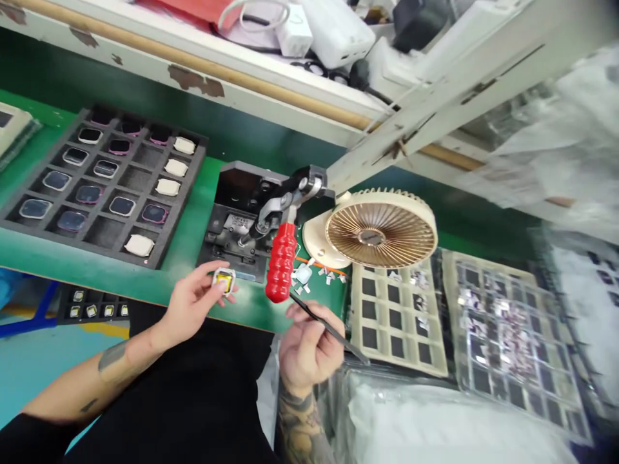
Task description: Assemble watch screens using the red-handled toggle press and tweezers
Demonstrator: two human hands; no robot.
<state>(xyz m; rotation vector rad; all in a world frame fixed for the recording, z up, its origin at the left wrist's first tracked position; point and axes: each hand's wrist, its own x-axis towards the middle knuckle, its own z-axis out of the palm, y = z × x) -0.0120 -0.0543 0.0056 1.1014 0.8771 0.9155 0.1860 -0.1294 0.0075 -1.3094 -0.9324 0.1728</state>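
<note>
My left hand pinches a small square watch case, pale at the rim with a yellow patch inside, just in front of the bench press. Between the fingers of my right hand is a pair of dark tweezers, tips pointing up and left beneath the red handle. That handle belongs to a black toggle clamp press standing on the green bench. Small metal pieces and a pale blue-white piece lie right of the handle.
A dark foam tray of watch cases lies at left. A cream fan stands right of the press. Beyond it are a beige compartment tray and a clear-covered tray with shiny parts. A cluttered shelf overhangs the back.
</note>
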